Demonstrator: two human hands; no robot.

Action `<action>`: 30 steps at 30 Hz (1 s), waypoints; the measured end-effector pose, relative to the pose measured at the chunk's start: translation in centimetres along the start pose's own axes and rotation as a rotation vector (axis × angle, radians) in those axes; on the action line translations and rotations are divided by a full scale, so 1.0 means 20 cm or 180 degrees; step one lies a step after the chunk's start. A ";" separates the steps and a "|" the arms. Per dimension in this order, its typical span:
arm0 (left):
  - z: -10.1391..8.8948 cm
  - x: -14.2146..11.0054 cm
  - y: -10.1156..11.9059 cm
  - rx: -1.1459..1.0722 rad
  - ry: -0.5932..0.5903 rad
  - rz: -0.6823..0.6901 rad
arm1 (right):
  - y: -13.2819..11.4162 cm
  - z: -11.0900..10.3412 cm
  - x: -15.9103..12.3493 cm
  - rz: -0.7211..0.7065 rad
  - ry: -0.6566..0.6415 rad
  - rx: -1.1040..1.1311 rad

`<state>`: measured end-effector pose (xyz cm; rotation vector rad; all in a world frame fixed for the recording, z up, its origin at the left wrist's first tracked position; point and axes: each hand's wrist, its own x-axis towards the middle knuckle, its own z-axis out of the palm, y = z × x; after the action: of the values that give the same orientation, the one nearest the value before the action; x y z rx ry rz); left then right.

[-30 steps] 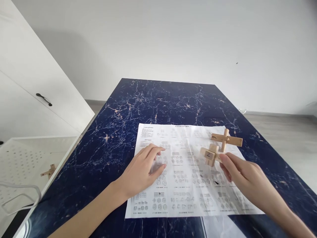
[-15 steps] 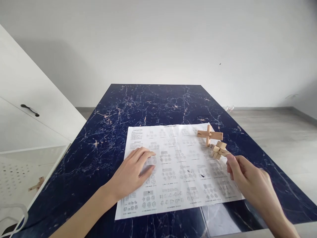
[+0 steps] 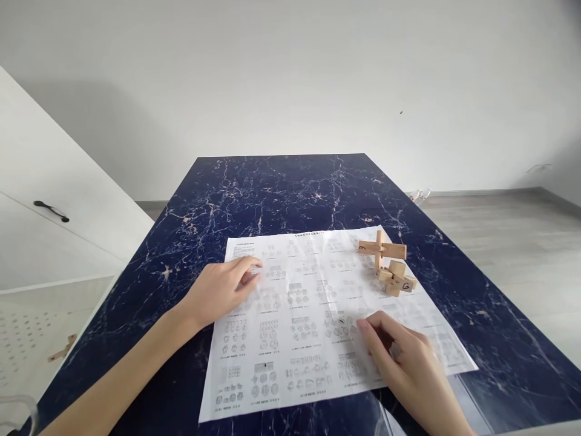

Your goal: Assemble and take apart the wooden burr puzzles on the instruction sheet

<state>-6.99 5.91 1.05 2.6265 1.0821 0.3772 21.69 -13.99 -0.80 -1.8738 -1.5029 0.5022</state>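
A large printed sheet of paper [image 3: 313, 303] with rows of small diagrams lies on the dark blue marbled table. My left hand [image 3: 222, 287] rests over its left edge, fingers loosely bent and apart, holding nothing visible. Low on the right half of the sheet is my right hand [image 3: 402, 357], fingers curled and thumb drawn close to the forefinger. Its fingertips hide whatever may be between them. Beyond it, at the sheet's right edge, lies a cluster of interlocked wooden puzzle blocks [image 3: 394, 280]. A crossed wooden puzzle [image 3: 393, 250] stands just behind that, close to the cluster.
The dark table [image 3: 272, 194] reaches toward a pale wall. At left is a white cabinet with a black handle [image 3: 51, 211]. Below, a perforated pale surface [image 3: 27, 333] carries another wooden piece [image 3: 62, 349]. A small dark mark [image 3: 341, 321] shows on the sheet.
My right hand has come away from the wooden blocks, moving left and nearer onto the sheet. The block cluster sits turned differently. My left hand has shifted left.
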 end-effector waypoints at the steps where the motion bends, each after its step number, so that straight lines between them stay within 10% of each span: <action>1: 0.00 0.01 -0.03 0.0125 0.0115 -0.0064 | 0.00 0.01 0.00 -0.0007 0.0016 -0.0003; 30: 0.03 -0.01 -0.09 -0.0010 0.0301 -0.0296 | 0.02 0.07 -0.01 -0.0168 0.0052 -0.0164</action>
<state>-8.01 6.88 -0.16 2.5674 1.2272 0.4867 21.08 -13.88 -2.09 -1.8675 -1.5637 0.4266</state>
